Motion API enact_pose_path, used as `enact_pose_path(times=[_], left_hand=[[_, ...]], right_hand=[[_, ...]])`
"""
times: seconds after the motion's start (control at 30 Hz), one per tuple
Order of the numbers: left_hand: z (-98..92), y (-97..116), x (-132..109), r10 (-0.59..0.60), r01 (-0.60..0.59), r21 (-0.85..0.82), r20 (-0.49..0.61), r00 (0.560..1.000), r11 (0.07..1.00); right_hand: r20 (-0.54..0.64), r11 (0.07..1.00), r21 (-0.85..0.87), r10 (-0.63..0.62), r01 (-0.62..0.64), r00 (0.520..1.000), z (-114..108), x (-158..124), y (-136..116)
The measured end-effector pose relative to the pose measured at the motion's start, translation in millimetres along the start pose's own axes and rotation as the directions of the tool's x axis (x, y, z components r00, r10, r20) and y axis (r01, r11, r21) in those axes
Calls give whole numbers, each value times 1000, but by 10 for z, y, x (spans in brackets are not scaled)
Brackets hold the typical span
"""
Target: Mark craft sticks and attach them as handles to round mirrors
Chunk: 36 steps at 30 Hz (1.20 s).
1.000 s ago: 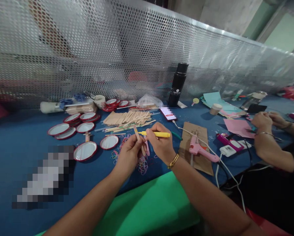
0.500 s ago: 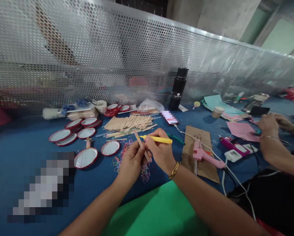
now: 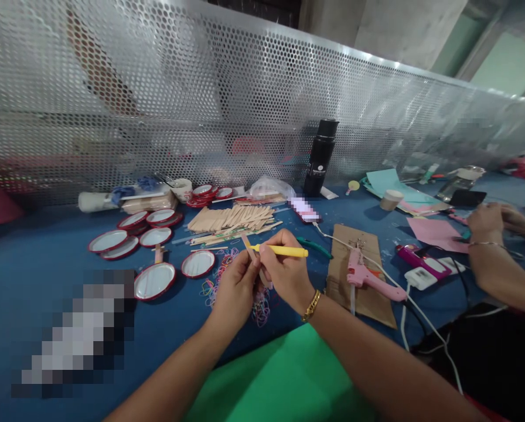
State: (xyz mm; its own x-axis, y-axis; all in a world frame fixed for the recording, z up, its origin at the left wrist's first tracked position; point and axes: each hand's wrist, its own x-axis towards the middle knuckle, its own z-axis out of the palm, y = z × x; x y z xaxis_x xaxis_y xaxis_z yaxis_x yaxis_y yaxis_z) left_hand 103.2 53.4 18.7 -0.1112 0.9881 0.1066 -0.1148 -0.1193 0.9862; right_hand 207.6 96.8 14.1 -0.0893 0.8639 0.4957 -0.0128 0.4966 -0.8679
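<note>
My left hand (image 3: 236, 287) is closed on a flat wooden craft stick (image 3: 246, 241), held at a slant over the table. In my right hand (image 3: 286, 269) is a yellow marker (image 3: 284, 251), pinched with its tip at the stick's upper part. My right fingers are close against the stick's lower part; whether they also grip it I cannot tell. Below both hands lies a tangle of coloured rubber bands (image 3: 222, 272). Just beyond them is a pile of wooden craft sticks (image 3: 231, 218). A round white lid with a red rim (image 3: 198, 264) lies left of my left hand.
More red-rimmed lids (image 3: 108, 241) sit at left. On cardboard (image 3: 339, 275) at right rests a pink glue gun (image 3: 368, 275) with cables nearby. A black bottle (image 3: 321, 158) stands by the perforated metal screen (image 3: 262, 88). Another person's hands (image 3: 486, 225) work at far right.
The marker's tip has shifted slightly along the upper part of the stick. Otherwise both hands keep the same hold, and the whole view has moved a little.
</note>
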Motion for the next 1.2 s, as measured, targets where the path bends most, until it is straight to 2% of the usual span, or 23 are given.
enact_pose_path(times=[0.1, 0.27, 0.47, 0.63, 0.87, 1.2], left_hand=[[-4, -4, 5, 23, -23, 23, 1, 1000, 999], [-21, -17, 9, 82, -82, 59, 2, 997, 995], [-9, -1, 7, 29, -29, 34, -6, 1000, 999], [3, 38, -24, -23, 23, 11, 21, 1000, 1000], [0, 83, -21, -3, 3, 8, -8, 1000, 1000], [-16, 1, -11, 27, -27, 32, -7, 1000, 999]], right_hand=[[-37, 1000, -13, 1, -2, 999, -2, -1, 5], [-28, 999, -38, -12, 11, 1000, -1, -7, 6], [-70, 995, -81, -66, 60, 995, -1, 18, -41], [-138, 997, -68, -43, 34, 989, -5, 48, -36], [-52, 1000, -22, 5, -6, 999, 11, -10, -13], [-17, 998, -64, -29, 28, 999, -12, -15, -43]])
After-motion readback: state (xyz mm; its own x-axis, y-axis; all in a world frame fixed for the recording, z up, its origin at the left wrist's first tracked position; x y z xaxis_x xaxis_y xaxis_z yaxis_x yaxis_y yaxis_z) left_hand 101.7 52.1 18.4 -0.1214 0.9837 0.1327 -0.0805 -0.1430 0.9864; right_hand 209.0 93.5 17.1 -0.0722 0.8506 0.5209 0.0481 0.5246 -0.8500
